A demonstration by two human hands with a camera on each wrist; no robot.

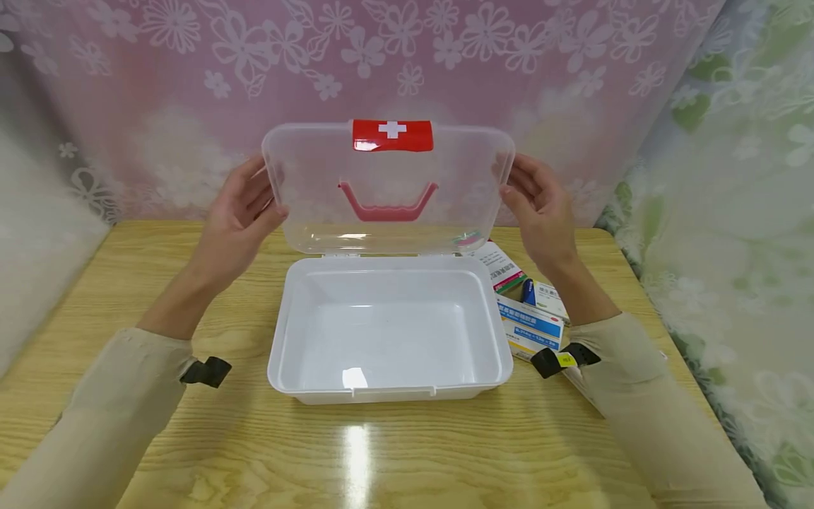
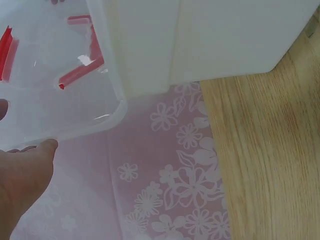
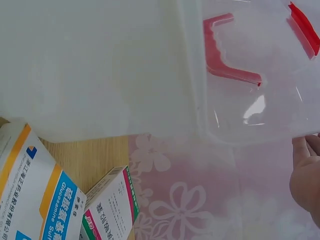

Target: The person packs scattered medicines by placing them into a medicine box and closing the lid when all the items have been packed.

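Note:
A white plastic first-aid box (image 1: 388, 332) sits on the wooden table with its clear lid (image 1: 305, 170) raised upright on the rear hinges. The lid carries a red latch with a white cross (image 1: 392, 136) at its top edge and a red handle (image 1: 388, 212), seen through the plastic. My left hand (image 1: 238, 212) grips the lid's left edge, thumb in front and fingers behind. At the right edge, my right hand (image 1: 540, 212) pinches the lid the same way. Nothing lies inside the box. In both wrist views the hands are partly cut off by the frame.
Several medicine boxes lie right of the white box: a blue-and-white glucosamine box (image 1: 531, 326), a white box with green and pink edging (image 1: 499, 267) and a small white-and-blue box (image 1: 545, 298). A pink flowered curtain (image 1: 191, 92) hangs behind the table (image 1: 222, 438).

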